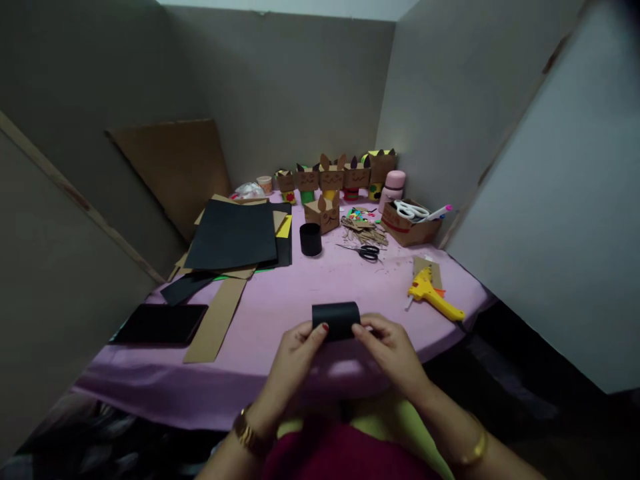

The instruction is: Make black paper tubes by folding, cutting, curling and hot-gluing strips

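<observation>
A small black paper tube lies sideways between my two hands, just above the front of the table. My left hand pinches its left end, with the thumb on the near side. At the other end, my right hand grips it the same way. Farther back, a second black paper tube stands upright on the pink tablecloth. Behind it sits a cardboard cat head with pointed ears and a drawn face. Black-handled scissors lie to the right of the standing tube.
A yellow glue gun rests at the right. Black sheets, a cardboard strip and a dark tablet lie left. Several cat figures line the back, near a pink bottle, cardboard scraps and a box holding white scissors.
</observation>
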Demonstrator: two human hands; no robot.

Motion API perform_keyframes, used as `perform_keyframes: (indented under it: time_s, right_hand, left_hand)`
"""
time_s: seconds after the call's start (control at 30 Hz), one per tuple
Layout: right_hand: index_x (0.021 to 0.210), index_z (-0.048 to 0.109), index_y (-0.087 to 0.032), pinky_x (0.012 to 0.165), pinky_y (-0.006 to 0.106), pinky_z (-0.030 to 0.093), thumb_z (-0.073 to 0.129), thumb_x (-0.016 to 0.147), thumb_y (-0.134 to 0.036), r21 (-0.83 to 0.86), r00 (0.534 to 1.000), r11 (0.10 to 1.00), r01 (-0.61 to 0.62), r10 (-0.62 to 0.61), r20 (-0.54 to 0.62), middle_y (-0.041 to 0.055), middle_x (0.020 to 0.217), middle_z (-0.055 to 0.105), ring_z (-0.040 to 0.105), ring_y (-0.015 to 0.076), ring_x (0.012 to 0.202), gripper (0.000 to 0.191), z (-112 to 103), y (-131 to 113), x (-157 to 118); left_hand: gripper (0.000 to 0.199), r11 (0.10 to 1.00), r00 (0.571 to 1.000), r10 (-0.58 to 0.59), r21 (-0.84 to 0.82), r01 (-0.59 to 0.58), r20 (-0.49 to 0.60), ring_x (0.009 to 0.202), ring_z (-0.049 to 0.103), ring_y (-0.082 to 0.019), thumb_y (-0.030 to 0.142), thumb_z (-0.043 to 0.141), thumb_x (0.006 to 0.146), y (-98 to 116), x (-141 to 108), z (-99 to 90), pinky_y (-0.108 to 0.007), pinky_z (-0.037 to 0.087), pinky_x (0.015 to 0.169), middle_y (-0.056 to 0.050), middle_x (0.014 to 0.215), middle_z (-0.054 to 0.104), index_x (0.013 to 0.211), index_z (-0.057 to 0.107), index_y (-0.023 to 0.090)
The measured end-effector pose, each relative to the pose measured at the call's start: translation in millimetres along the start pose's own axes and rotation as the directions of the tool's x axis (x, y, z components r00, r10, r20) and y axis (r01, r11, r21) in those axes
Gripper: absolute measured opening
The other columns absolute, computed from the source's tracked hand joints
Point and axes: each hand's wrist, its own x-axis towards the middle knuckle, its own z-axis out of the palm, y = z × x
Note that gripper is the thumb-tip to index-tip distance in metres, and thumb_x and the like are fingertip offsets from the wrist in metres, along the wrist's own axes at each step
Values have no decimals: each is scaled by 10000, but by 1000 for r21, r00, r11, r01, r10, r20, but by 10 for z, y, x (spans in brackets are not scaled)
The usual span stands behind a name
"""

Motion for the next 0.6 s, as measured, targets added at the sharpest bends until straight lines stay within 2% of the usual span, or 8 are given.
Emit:
perform_keyframes:
  time_s: [0.03,0.1,0.2,0.37,0.47,0.6]
  right_hand:
    - [728,646,-169,682,278,408,580,779,-357,-2,1000,1000,10,-10,-7,41,760,604,535,190,761,206,14,43,145]
    - [764,660,-158,645,277,421,569,779,-353,14,1000,1000,11,-11,6,44,757,619,547,192,747,215,56,156,412]
    - [850,659,-129,641,281,448,579,761,-321,73,999,997,16,-19,45,38,744,649,567,175,696,227,144,327,655]
    - [905,650,-112,674,288,459,667,681,-264,125,995,992,20,-31,91,41,805,670,582,177,726,272,235,455,681]
    - [892,642,-113,670,279,455,645,715,-309,141,997,990,10,-20,71,37,793,658,577,170,723,264,244,440,666]
    - [851,640,-109,673,271,446,595,766,-345,142,999,990,2,-9,46,41,789,645,568,161,723,255,248,385,685]
  left_hand:
    - [269,1000,1000,23,-6,-23,-5,478,466,-103,394,687,676,13,143,-15,-186,338,456,20,524,590,702,702,127]
    - [281,997,997,72,-29,-72,-8,573,526,-116,390,683,679,19,407,-36,-188,387,520,-11,655,653,782,710,129]
    - [332,992,994,112,-55,-112,-3,622,562,-123,396,682,676,-11,662,-46,-198,422,553,-45,750,682,872,708,130]
    - [321,989,990,133,-62,-131,35,649,575,-117,380,668,705,-74,713,-71,-188,437,569,-58,795,690,908,704,134]
    - [292,990,990,128,-62,-125,51,691,580,-114,350,646,741,-69,699,-85,-176,439,598,-57,836,691,937,694,139]
    - [221,991,991,120,-62,-116,60,649,561,-89,306,647,752,-48,738,-58,-147,419,581,-35,746,682,867,702,125]
